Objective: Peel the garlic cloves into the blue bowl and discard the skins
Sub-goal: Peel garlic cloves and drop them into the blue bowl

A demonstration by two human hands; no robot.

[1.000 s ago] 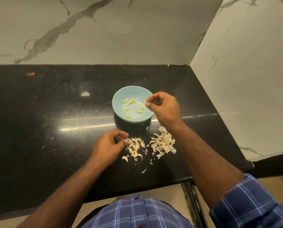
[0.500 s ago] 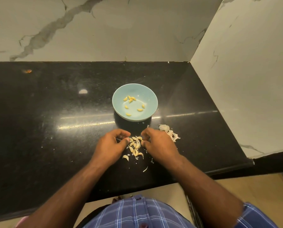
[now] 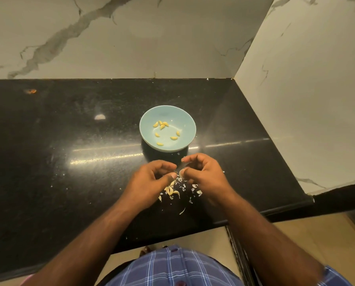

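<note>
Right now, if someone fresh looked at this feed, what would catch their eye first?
The blue bowl stands out mid-counter, with eight peeled cloves scattered inside. Just in front of it the left hand and right hand meet, the right pinching a pale garlic clove. Below them, whitish skins and cloves litter the black counter.

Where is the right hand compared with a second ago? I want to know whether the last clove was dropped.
Yes, it moved. The right hand came back from the blue bowl toward the person, meeting the left hand.
</note>
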